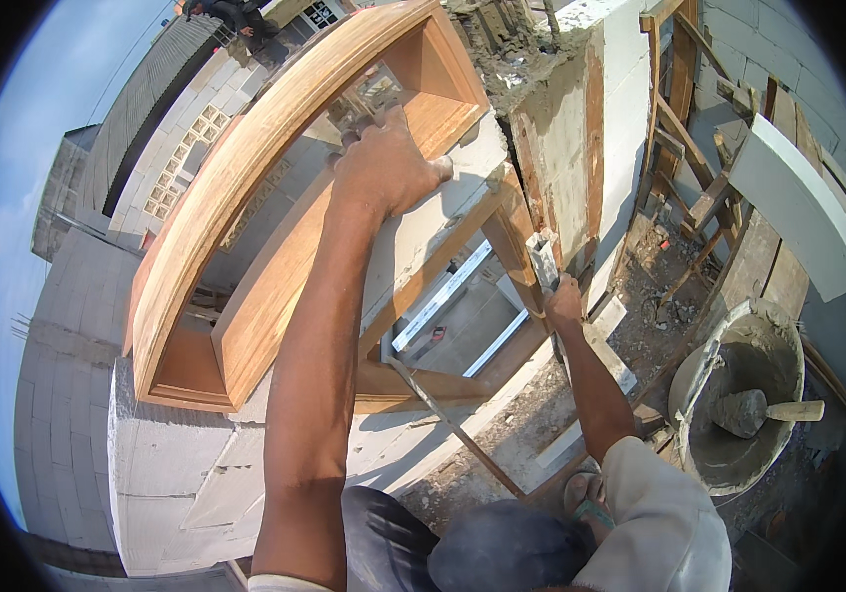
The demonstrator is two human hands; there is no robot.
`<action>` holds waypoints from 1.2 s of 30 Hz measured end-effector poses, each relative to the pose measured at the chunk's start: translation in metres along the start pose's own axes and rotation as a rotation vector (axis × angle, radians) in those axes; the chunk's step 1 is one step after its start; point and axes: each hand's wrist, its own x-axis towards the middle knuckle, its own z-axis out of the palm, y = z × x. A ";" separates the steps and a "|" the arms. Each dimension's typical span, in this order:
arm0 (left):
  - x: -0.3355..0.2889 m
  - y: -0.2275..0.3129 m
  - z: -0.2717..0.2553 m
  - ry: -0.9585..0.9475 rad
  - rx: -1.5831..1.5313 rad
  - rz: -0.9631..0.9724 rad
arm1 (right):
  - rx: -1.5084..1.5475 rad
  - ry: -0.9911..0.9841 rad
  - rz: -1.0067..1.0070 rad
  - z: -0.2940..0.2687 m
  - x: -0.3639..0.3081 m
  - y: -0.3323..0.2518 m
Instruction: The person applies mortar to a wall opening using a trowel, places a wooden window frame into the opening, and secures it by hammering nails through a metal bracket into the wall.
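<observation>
A wooden window frame point(275, 340) with a curved outer rail lies tilted on top of a pale block wall point(186, 464). My left hand point(383, 163) grips its inner board; the fingers curl over the far edge and the thumb sticks out to the right. Lower down, beside a second wooden frame point(512, 232) set in the wall, my right hand point(566, 301) is closed round a grey, mortar-smeared, block-like piece point(543, 259). Its exact kind is unclear, and my fingers hide its lower end.
At right stands a bucket point(684, 395) of wet mortar with a trowel point(768, 412) in it. A curved white block point(803, 207) leans near planks point(753, 266). One thin wooden stick point(457, 429) slants across the lower opening. Another person point(240, 20) is at upper left.
</observation>
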 end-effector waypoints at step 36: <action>0.001 -0.003 0.005 -0.023 -0.103 0.077 | 0.092 0.095 -0.407 -0.122 -0.050 -0.087</action>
